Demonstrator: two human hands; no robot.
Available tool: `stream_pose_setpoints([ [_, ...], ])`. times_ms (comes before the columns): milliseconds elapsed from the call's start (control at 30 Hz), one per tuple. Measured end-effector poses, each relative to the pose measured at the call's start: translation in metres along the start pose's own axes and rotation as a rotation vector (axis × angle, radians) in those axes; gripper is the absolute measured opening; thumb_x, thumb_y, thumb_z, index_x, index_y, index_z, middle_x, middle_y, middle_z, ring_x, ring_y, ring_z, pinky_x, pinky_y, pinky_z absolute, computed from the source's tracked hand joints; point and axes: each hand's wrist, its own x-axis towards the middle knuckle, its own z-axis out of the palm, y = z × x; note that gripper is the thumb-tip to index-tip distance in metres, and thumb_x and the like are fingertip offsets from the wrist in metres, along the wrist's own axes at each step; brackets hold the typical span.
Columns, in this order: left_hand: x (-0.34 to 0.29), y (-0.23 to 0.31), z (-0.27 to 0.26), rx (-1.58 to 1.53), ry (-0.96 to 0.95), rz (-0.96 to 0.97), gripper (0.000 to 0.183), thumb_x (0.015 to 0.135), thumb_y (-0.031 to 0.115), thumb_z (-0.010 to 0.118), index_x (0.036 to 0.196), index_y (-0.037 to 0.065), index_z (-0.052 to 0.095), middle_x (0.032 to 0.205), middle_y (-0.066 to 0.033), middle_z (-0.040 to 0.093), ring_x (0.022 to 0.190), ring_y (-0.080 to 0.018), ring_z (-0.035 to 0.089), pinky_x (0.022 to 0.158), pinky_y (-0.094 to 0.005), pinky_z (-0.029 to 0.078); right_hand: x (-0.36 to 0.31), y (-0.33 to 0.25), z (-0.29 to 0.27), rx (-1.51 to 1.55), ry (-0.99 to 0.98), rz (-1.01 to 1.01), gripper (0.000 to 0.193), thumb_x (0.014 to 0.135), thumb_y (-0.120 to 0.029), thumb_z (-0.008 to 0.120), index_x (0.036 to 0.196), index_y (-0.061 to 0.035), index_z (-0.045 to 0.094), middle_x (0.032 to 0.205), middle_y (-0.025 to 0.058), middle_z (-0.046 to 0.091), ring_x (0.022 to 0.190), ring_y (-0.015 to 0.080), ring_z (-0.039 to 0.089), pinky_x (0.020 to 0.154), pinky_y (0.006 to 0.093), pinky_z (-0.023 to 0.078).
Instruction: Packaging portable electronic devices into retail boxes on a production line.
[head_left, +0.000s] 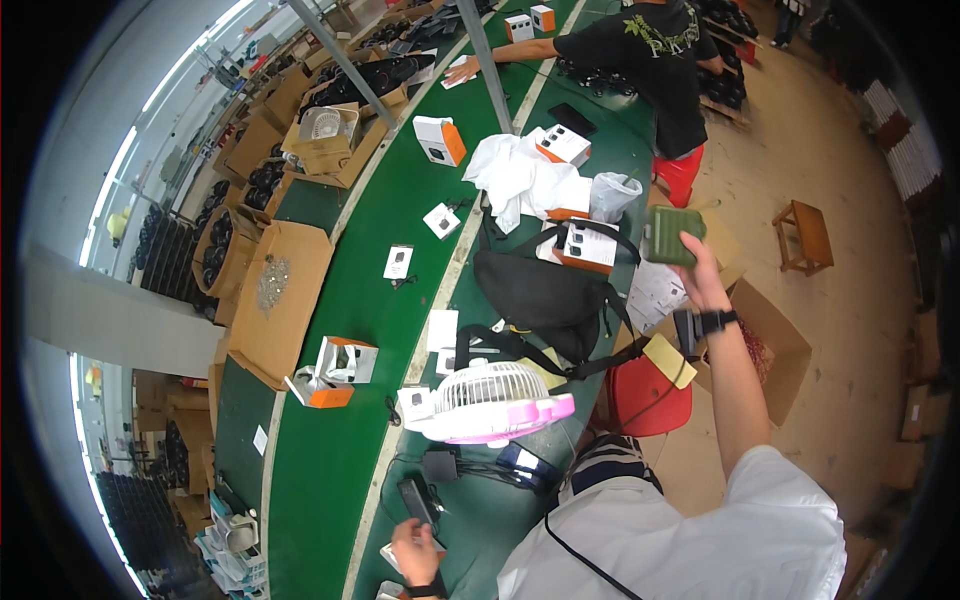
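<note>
Raised at the right, over the floor beside the bench, my right hand (704,272) is closed on a small green case (672,236) with rounded corners. A black band is on that wrist. My left hand (415,552) is low over the bench's near end, its fingers bent and partly blurred. Beside it lies a black power adapter (416,500), and a flat white thing (391,553) shows partly beneath it. Whether the left hand grips anything is unclear. A white and pink fan (492,402) stands farther up the bench, next to a black bag (540,300).
A green conveyor belt (330,450) runs along the left, carrying an open white and orange box (345,372). At the far end a co-worker (640,70) reaches across it. A red stool (645,398), an open carton (770,340) and a wooden stool (803,237) stand at the right.
</note>
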Motion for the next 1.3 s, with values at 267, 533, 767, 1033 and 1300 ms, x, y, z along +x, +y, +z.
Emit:
stream_pose_setpoints([
  [267, -0.052, 0.012, 0.008, 0.028, -0.056, -0.178, 0.027, 0.085, 0.012, 0.060, 0.109, -0.002, 0.061, 0.089, -0.0215, 0.065, 0.075, -0.0359, 0.062, 0.069, -0.0391, 0.050, 0.111, 0.036, 0.094, -0.391, -0.388, 0.008, 0.042, 0.077, -0.012, 0.069, 0.114, 0.0023, 0.056, 0.104, 0.0077, 0.062, 0.091, 0.0146, 0.060, 0.083, 0.0276, 0.047],
  [533, -0.075, 0.022, 0.014, 0.025, -0.010, -0.356, 0.023, 0.085, 0.015, 0.061, 0.099, -0.002, 0.065, 0.097, -0.0227, 0.065, 0.091, -0.0384, 0.063, 0.082, -0.0427, 0.049, 0.147, 0.098, 0.232, -0.415, -0.242, 0.202, 0.052, 0.075, -0.028, 0.072, 0.110, 0.0060, 0.056, 0.104, 0.0120, 0.062, 0.096, 0.0171, 0.058, 0.078, 0.0286, 0.044],
  [767, -0.082, 0.029, 0.005, -0.132, 0.140, -0.340, 0.021, 0.087, 0.012, 0.061, 0.099, -0.005, 0.065, 0.093, -0.0202, 0.067, 0.088, -0.0307, 0.064, 0.082, -0.0372, 0.049, 0.127, 0.117, 0.205, -0.171, -0.354, -0.079, 0.036, 0.078, -0.011, 0.068, 0.110, 0.0028, 0.058, 0.100, 0.0083, 0.064, 0.087, 0.0161, 0.062, 0.077, 0.0316, 0.049],
  [1033, -0.023, 0.140, -0.074, -0.872, 0.276, 0.056, 0.013, 0.087, 0.008, 0.059, 0.084, -0.005, 0.059, 0.079, -0.0151, 0.066, 0.073, -0.0240, 0.065, 0.070, -0.0344, 0.053, -0.181, -0.024, 0.232, -0.624, -1.482, -0.412, 0.054, 0.060, -0.029, 0.080, 0.103, -0.0035, 0.060, 0.112, 0.0170, 0.057, 0.103, 0.0327, 0.057, 0.089, 0.0364, 0.046],
  [1300, -0.020, 0.139, -0.082, -1.296, -0.076, -0.083, 0.019, 0.091, 0.011, 0.058, 0.105, -0.003, 0.061, 0.096, -0.0078, 0.067, 0.086, -0.0153, 0.063, 0.077, -0.0299, 0.051, -0.309, 0.004, 0.254, -1.022, -1.930, -0.759, 0.049, 0.058, -0.025, 0.077, 0.095, -0.0009, 0.055, 0.115, 0.0173, 0.055, 0.117, 0.0326, 0.047, 0.096, 0.0405, 0.040],
])
